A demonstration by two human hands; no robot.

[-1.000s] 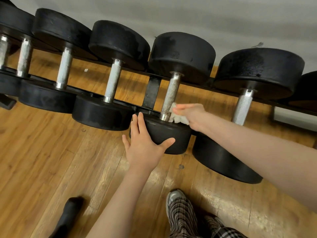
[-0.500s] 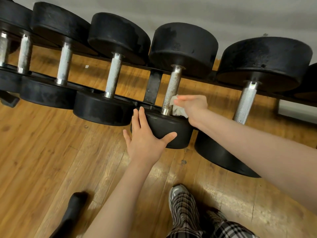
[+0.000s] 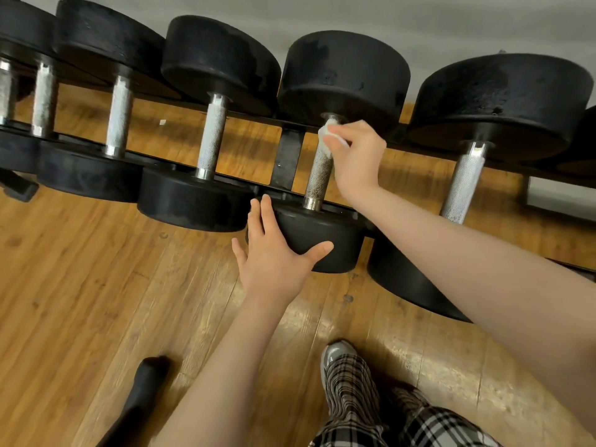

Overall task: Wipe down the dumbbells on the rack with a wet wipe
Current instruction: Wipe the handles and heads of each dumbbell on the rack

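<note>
I see the rack running across the floor, loaded with black dumbbells; the one I am working on, the dumbbell, sits just right of the rack's upright strut. Since a second ago my right hand has slid from the near end of the dumbbell's handle up to the far end, close under the far head, and the wipe has gone with it. My left hand has stayed on the dumbbell's near head.

The right hand's fingers are curled tight round the wipe, pinching it against the top of the knurled handle; only a white bunch shows at the fingertips. The left hand's fingers are spread and fairly straight, laid on the left side of the near head, with the thumb stretched across its front face.

Below the dumbbell I see a plaid trouser leg and a grey shoe.
</note>
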